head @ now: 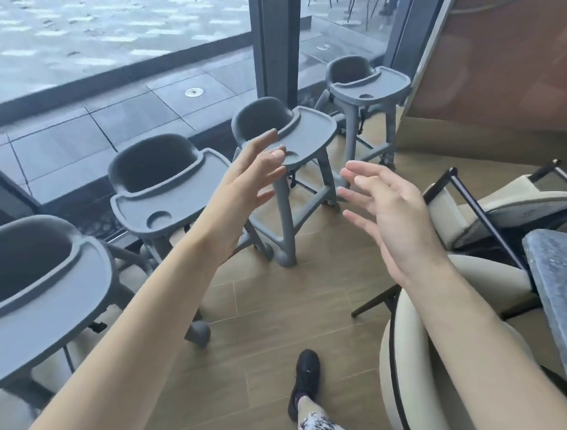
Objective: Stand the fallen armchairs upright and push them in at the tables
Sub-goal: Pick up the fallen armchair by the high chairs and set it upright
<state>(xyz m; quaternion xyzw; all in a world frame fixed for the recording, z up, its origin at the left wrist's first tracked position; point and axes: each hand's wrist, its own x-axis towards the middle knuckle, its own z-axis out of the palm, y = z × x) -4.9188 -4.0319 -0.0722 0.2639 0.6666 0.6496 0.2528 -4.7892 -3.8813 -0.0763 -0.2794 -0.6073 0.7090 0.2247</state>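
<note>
Wooden plank flooring [270, 312] ran beneath everything, with a glass wall [119, 58] along its far side. Four grey plastic high chairs [165, 189] stood in a row against that glass, each with a tray in front of its seat. At the right, a cream armchair [431, 370] stood upright with its rounded back toward the camera, close against a dark stone-topped table [554, 278]. Beyond it another cream armchair [506, 206] lay tipped over, its black legs pointing up and sideways. Both forearms reached forward over the floor. The left hand [251, 177] was spread wide, fingers straight, holding nothing. The right hand [387, 213] was likewise open with loosely extended fingers, touching nothing. A black shoe [306, 377] stepped forward below.
</note>
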